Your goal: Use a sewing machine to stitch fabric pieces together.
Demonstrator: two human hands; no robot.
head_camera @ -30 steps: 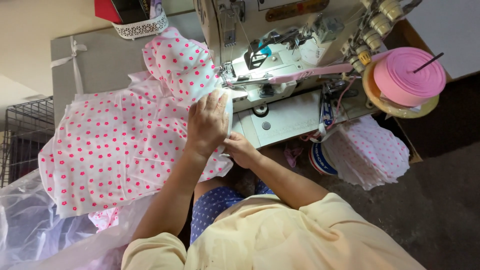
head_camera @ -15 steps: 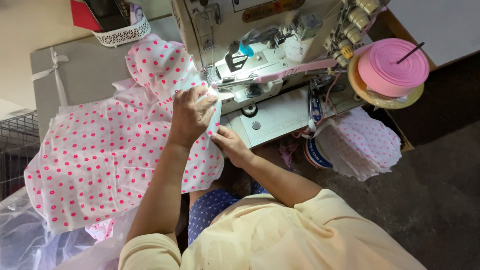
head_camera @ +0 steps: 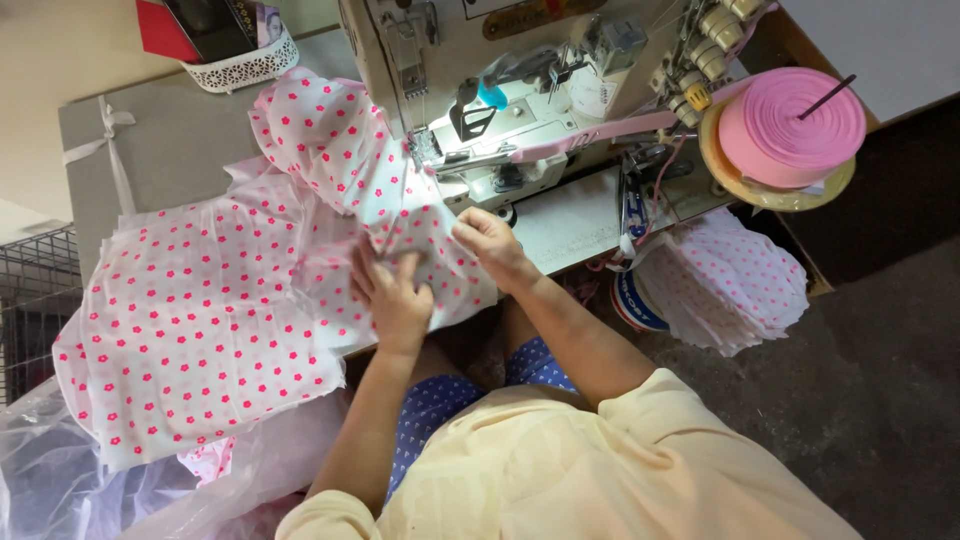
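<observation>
White fabric with pink flower dots (head_camera: 200, 320) lies spread over the grey table (head_camera: 170, 150) and bunches up toward the presser foot (head_camera: 425, 150) of a cream sewing machine (head_camera: 520, 110). My left hand (head_camera: 395, 295) rests flat on the fabric near the table's front edge, fingers apart. Just right of it, my right hand (head_camera: 490, 245) pinches the fabric's edge, in front of the machine bed. A pink tape (head_camera: 590, 135) runs from a pink tape roll (head_camera: 790, 125) into the machine.
A white lace-pattern basket (head_camera: 245, 65) stands at the back of the table. A stack of cut dotted pieces (head_camera: 730, 285) sits low at the right. Clear plastic sheeting (head_camera: 60, 480) lies lower left, beside a wire rack (head_camera: 30, 290).
Both hands have drawn back from the presser foot toward the table's front edge. The left hand now lies flat on the fabric, lower than before. The view has shifted.
</observation>
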